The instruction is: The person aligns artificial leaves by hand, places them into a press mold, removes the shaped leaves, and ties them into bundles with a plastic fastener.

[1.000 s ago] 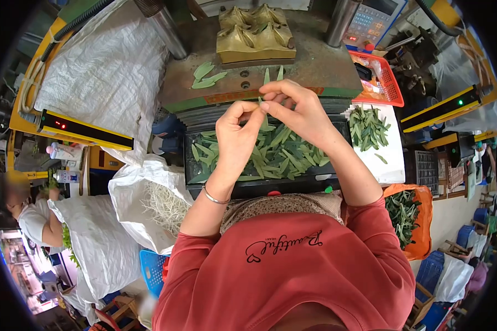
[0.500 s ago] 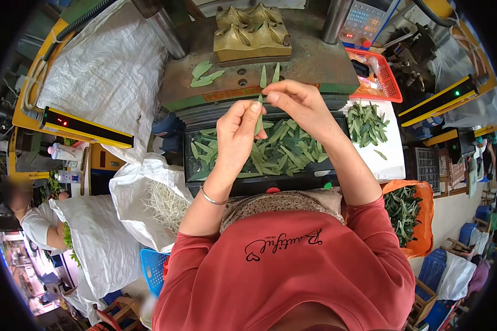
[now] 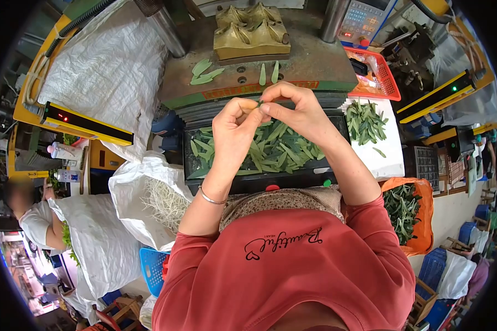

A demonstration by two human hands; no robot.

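My left hand pinches a small green leaf that is mostly hidden by the fingertips. The thumb and forefinger of my right hand close on the same leaf, and both hands' fingertips meet. Below them a black tray holds many loose green leaves. On the metal press table beyond, two single leaves stand side by side near the edge, and a few leaves lie farther left. A brass mould sits behind them.
White paper with leaves and an orange bag of darker leaves are at the right. A red basket is behind. White sacks stand left, with another person beyond. Yellow-black sensor bars flank the press.
My right hand has closed in to meet my left at the leaf, which was in fuller view half a second ago. The person at the left has shifted an arm.
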